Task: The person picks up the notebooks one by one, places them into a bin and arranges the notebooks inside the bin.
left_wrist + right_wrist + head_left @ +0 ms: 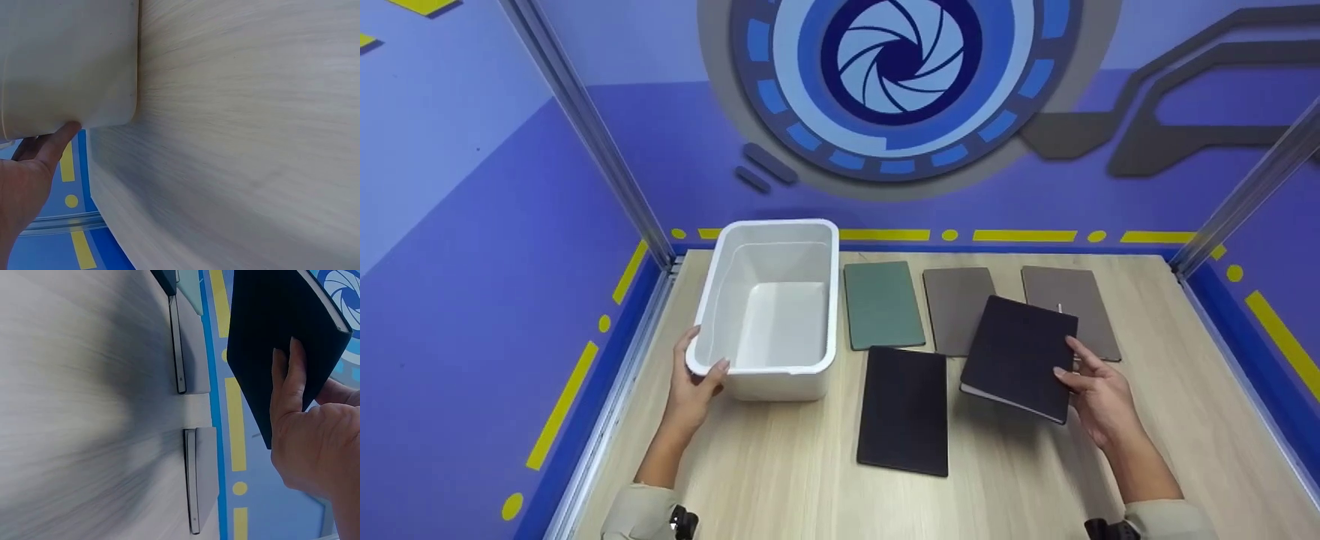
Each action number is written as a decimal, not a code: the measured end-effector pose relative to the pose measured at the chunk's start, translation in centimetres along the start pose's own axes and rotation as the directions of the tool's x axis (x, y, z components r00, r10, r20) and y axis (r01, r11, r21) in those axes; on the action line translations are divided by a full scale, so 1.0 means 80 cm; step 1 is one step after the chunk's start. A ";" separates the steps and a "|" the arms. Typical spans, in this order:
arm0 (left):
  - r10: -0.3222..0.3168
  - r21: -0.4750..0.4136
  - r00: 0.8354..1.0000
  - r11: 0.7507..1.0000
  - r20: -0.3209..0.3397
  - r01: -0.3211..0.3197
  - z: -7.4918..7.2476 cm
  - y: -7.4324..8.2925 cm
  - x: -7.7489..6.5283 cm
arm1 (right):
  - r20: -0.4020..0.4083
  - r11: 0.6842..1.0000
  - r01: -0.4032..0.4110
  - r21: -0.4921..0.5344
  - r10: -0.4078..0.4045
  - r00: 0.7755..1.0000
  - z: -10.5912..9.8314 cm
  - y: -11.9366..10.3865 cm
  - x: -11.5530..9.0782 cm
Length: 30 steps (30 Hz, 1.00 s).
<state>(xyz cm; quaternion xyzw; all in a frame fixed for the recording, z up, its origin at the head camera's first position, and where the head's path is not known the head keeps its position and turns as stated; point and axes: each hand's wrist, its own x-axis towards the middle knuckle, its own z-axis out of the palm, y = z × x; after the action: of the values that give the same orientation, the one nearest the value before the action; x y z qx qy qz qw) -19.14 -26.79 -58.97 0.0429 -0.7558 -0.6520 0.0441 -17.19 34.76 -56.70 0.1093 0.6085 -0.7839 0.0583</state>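
Note:
In the head view a black notebook (1020, 356) is held tilted above the table by my right hand (1101, 401), its thumb on the top cover and fingers beneath. From the right wrist view, fingers spread along the underside of this notebook (270, 337). My left hand (690, 394) grips the near left corner of a white plastic bin (780, 387), thumb over the rim and fingers along the outer side. The left wrist view shows fingertips against the bin's wall (67, 62). Nothing lies on the visible floor of the bin.
Another black notebook (904, 412) lies right of the bin. Behind it are a green notebook (883, 306) and a grey-brown one (949, 307); a second grey-brown notebook (1076, 289) is partly covered by the held one. A blue-purple wall (645, 150) borders the wooden table (780, 472).

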 end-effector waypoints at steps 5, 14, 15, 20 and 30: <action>-0.007 0.003 1.000 1.000 -0.015 0.007 -0.001 -0.002 0.000 | -0.003 0.999 -0.016 -0.029 0.016 1.000 0.006 -0.004 0.003; -0.007 0.011 1.000 1.000 -0.009 0.007 0.000 -0.001 -0.001 | -0.003 1.000 -0.021 -0.014 0.021 1.000 0.013 -0.012 0.005; -0.009 0.007 1.000 1.000 -0.007 0.009 0.000 -0.001 0.000 | -0.005 1.000 -0.017 -0.015 0.017 1.000 0.015 -0.013 0.005; -0.020 -0.001 1.000 1.000 0.002 0.020 -0.001 0.000 -0.001 | -0.015 1.000 -0.007 -0.028 0.006 1.000 0.021 -0.017 0.007; -0.007 0.013 1.000 1.000 -0.004 0.007 -0.001 -0.002 0.002 | 0.002 1.000 -0.009 -0.024 0.009 1.000 0.030 -0.021 0.013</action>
<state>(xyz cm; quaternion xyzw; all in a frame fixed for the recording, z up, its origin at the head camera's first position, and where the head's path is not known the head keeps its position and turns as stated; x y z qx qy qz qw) -19.28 -26.93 -59.13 0.0471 -0.7599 -0.6469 0.0432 -18.78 32.92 -54.81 0.1104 0.6173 -0.7764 0.0636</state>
